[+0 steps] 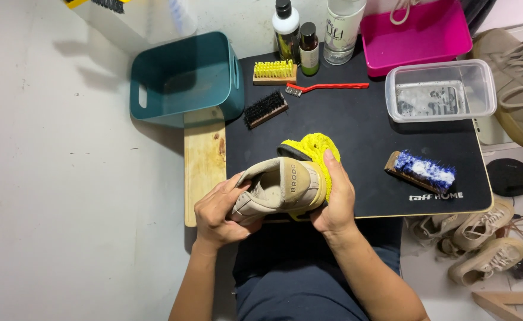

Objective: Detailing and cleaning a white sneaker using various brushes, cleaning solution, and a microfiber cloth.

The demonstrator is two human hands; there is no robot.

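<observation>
The left hand (217, 213) curls its fingers around the side of a beige sneaker (279, 189), gripping it heel-up over the near edge of the black mat (356, 142). The right hand (336, 199) closes on a yellow cloth (315, 148) and presses it against the shoe's other side, thumb stretched upward. On the mat lie a foamy brush (422, 171), a black-bristled brush (265, 109) and a clear tub (440, 90), well apart from the shoe
</observation>
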